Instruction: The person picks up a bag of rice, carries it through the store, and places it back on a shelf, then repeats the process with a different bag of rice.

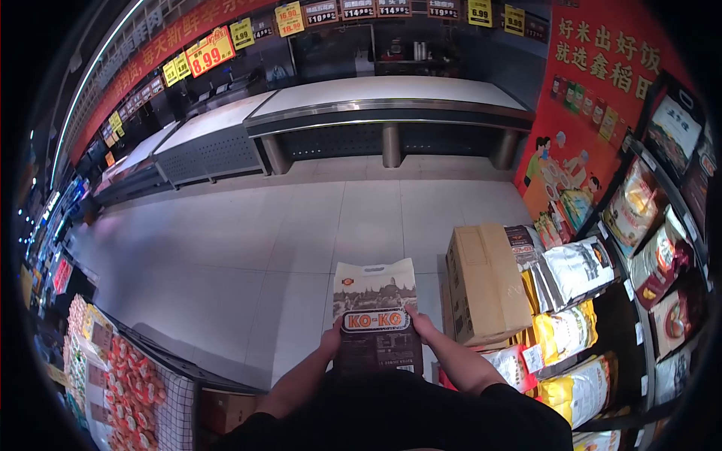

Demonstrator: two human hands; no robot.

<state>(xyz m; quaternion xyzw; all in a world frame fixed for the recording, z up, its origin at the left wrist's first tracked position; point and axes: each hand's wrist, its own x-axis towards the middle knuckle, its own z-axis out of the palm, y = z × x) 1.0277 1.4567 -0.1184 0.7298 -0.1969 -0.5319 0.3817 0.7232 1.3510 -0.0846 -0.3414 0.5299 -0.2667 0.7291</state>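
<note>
A KO-KO rice bag (376, 293), cream on top and dark brown below with a cut-out handle at its upper edge, is held upright in front of my body. My left hand (333, 336) grips its left side and my right hand (422, 323) its right side, both at about the height of the orange lettering. Most of my fingers are hidden behind the bag. Its bottom end meets my dark clothing, which covers part of it.
A cardboard box (489, 286) stands right, beside stacked yellow and white bags (564, 331). Shelves of bags (654, 255) rise at far right, by a red poster (579, 150). A bin of red-wrapped goods (131, 391) is lower left. A long counter (391, 94) lies ahead across tiled floor.
</note>
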